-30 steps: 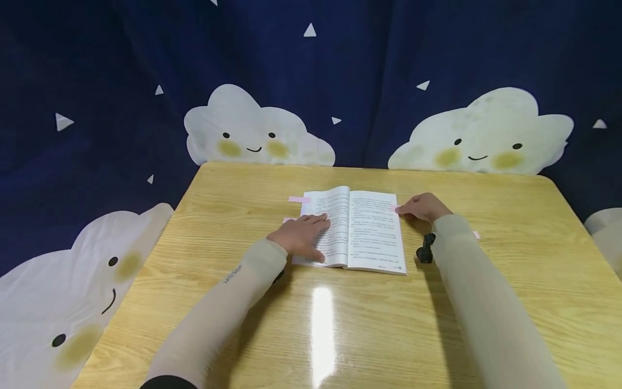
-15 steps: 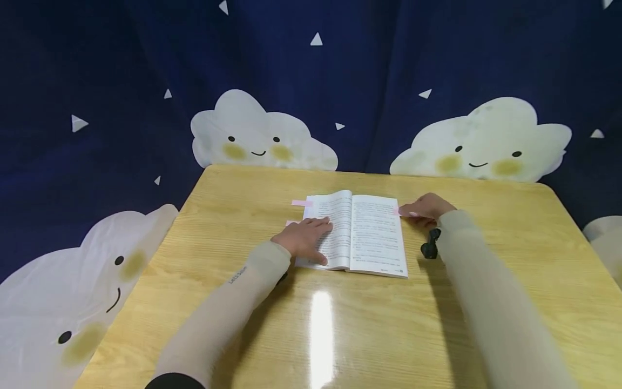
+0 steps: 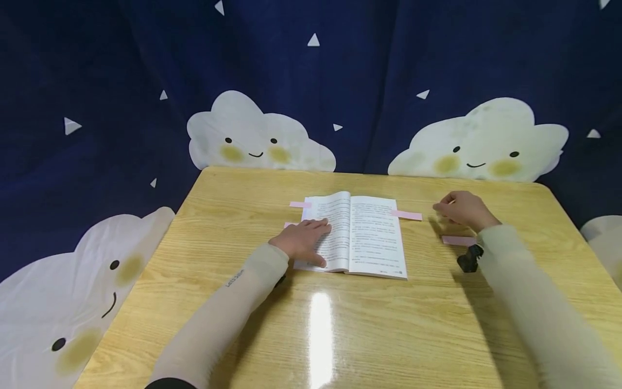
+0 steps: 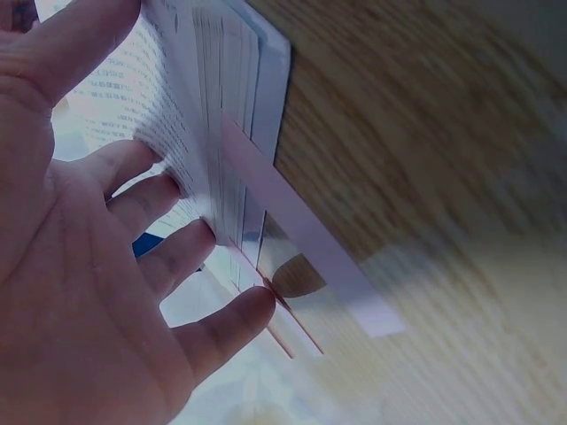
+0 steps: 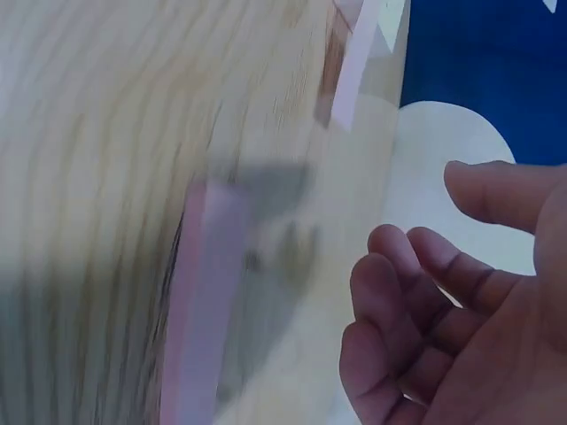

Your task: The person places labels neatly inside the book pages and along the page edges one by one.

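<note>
An open book with printed pages lies on the wooden table. My left hand rests on its left page, fingers spread and fairly straight. From the right page's edge a pink sticky tab sticks out. On the left side more pink tabs jut past the page edges; the left wrist view shows a long tab close up. My right hand hovers right of the book with loosely bent fingers, and nothing shows between thumb and fingers. Beneath it lies a pad of pink sticky strips, partly hidden by the wrist.
The wooden table extends around the book on all sides. Behind it and to the left hangs a dark blue curtain with cloud prints. A bright light reflection lies on the tabletop in front of the book.
My right hand has let go of the pink tab at the right page and moved right, above the pad. The tab now sticks out uncovered. My left hand stays on the page.
</note>
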Motion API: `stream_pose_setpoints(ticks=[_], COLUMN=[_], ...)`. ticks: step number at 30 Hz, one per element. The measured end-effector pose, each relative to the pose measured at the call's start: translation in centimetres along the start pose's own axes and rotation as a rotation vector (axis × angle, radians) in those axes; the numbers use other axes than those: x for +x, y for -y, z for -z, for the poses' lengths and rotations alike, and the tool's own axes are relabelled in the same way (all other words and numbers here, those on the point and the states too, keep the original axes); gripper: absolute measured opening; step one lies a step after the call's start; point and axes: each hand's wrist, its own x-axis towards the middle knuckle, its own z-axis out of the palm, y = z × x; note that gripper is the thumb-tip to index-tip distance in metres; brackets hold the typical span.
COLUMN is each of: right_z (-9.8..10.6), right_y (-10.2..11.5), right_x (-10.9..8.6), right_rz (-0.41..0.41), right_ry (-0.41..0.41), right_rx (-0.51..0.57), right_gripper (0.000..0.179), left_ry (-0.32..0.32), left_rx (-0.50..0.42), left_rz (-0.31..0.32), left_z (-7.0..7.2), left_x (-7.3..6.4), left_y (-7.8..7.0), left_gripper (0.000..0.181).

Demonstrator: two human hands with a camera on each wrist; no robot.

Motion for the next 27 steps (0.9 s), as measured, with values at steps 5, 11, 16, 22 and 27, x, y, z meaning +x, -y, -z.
stream_pose_setpoints(ticks=[5, 11, 16, 22, 27], right_z=[0.5, 1.0, 1.1, 0.4, 0.3], right_y=[-1.6, -3.6, -4.5, -5.6, -6.5], right_x=[-1.7, -3.1, -3.7, -4.3, -4.4], right_rz=[0.024, 0.062, 0.081, 0.107, 0.116], right_ry=[-0.012, -0.034, -0.043, -0.038, -0.084], right_rx=[-0.04, -0.193, -0.204, -0.21, -0.229], right_gripper=[0.054, 0.046, 0.045, 0.046, 0.046], left_ry=[0.0, -0.004, -0.009, -0.01, -0.014], left_rx=[-0.009, -0.013, -0.012, -0.035, -0.041], left_rz=[0.003, -0.005, -0.008, -0.02, -0.014], left_z=[0.0, 0.1, 0.0, -0.3, -0.4], left_x=[-0.1, -0.2, -0.2, 0.1, 0.2], left_y=[-0.1, -0.1, 0.0, 0.2, 0.4], left_gripper=[0.093, 0.093, 0.093, 0.092, 0.092])
